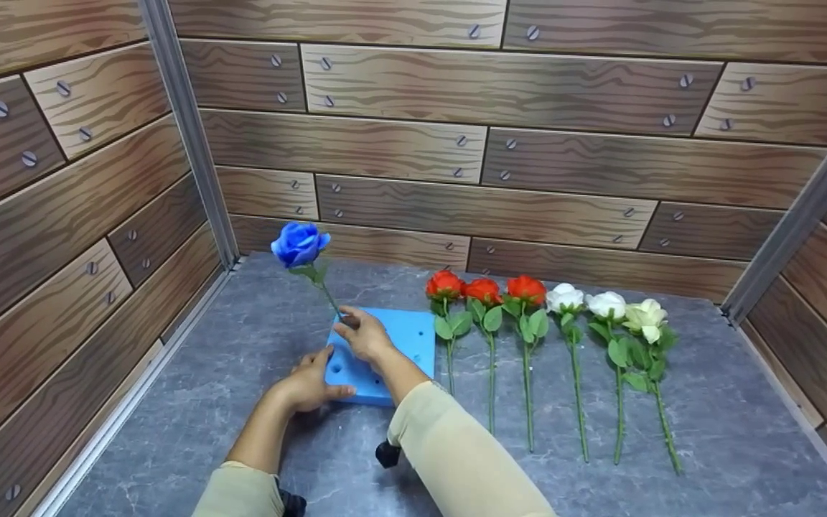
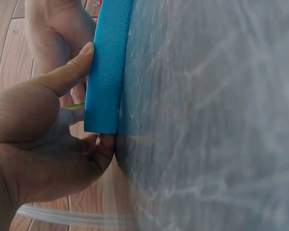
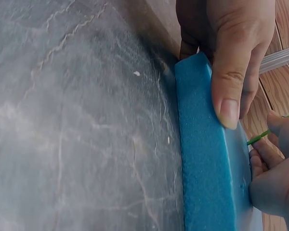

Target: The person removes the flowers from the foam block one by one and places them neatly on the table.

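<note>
A blue foam block (image 1: 408, 345) with small holes in its top lies flat on the grey marbled table. My left hand (image 1: 307, 384) grips its near left corner, the thumb along the front edge and the fingers at the left side; the left wrist view shows this hand (image 2: 48, 130) close. Above the block my right hand (image 1: 369, 341) pinches the lower stem of a blue artificial rose (image 1: 300, 245). The flower leans up and to the left. In the right wrist view the green stem (image 3: 260, 138) meets the block's top, but its tip is hard to make out.
To the block's right lie three red roses (image 1: 526, 289), two white roses (image 1: 606, 305) and a cream rose (image 1: 646, 319) in a row, stems toward me. Wood-patterned walls (image 1: 413, 143) with metal corner posts (image 1: 194, 136) enclose the table at the back and sides.
</note>
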Motion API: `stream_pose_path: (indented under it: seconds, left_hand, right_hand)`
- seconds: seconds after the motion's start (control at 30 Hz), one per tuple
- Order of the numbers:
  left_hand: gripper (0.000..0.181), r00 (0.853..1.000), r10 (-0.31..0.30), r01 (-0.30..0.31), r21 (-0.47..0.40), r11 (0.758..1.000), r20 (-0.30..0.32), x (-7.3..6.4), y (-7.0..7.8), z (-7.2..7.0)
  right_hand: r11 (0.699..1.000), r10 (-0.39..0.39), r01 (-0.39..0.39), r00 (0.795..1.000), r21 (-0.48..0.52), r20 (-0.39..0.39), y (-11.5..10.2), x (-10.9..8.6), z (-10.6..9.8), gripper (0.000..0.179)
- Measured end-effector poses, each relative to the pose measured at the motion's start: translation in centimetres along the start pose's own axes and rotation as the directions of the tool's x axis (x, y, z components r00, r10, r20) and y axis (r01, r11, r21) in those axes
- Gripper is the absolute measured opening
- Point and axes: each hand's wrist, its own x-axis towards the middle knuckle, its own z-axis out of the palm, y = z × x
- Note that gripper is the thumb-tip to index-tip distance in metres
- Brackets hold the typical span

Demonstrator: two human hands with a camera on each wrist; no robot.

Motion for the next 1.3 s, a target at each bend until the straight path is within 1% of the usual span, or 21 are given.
stream_pose_path:
  seconds: [0.17, 0.3, 0.4, 0.53, 0.63, 0.77, 0.93, 1.17, 1.3]
  left_hand:
    - [0.106, 1.0, 0.014, -0.014, -0.004, 1.0, -0.001, 0.0, 0.0, 0.0]
    - [0.106, 1.0, 0.021, -0.021, 0.009, 1.0, -0.001, 0.0, 0.1, 0.1]
    - [0.105, 0.999, 0.032, -0.032, 0.025, 0.999, -0.01, 0.1, 0.1, 0.2]
    - [0.104, 0.998, 0.047, -0.045, 0.053, 0.998, -0.031, 0.1, 0.1, 0.2]
    - [0.104, 0.998, 0.043, -0.04, 0.06, 0.997, -0.036, 0.1, 0.1, 0.3]
    - [0.105, 0.999, 0.022, -0.021, 0.054, 0.998, -0.032, 0.1, 0.1, 0.3]
    - [0.106, 0.999, 0.005, -0.003, 0.053, 0.999, -0.033, 0.1, 0.1, 0.2]
    - [0.105, 0.999, -0.009, 0.01, 0.033, 0.999, -0.034, 0.0, 0.1, 0.1]
    - [0.105, 0.999, -0.012, 0.013, 0.039, 0.999, -0.039, -0.1, 0.2, 0.1]
  right_hand:
    - [0.998, 0.042, -0.04, 0.998, 0.055, -0.035, -0.1, 0.0, 0.0, 0.039]
    - [0.992, 0.072, -0.064, 0.995, 0.11, -0.069, -0.2, 0.1, 0.0, 0.033]
    - [0.988, 0.076, -0.061, 0.992, 0.144, -0.099, -0.2, 0.2, -0.1, 0.028]
    - [0.985, 0.069, -0.045, 0.987, 0.164, -0.144, -0.1, 0.5, -0.1, 0.023]
    - [0.984, 0.075, -0.046, 0.983, 0.174, -0.165, 0.0, 0.7, -0.1, 0.022]
    - [0.975, 0.09, -0.051, 0.981, 0.217, -0.171, 0.1, 0.9, -0.1, 0.023]
    - [0.955, 0.084, -0.032, 0.983, 0.294, -0.165, 0.2, 0.8, -0.3, 0.028]
    - [0.949, 0.077, -0.024, 0.984, 0.314, -0.159, 0.7, 0.7, -0.6, 0.032]
    - [0.926, 0.072, -0.015, 0.988, 0.377, -0.14, 1.1, 0.8, -0.7, 0.035]
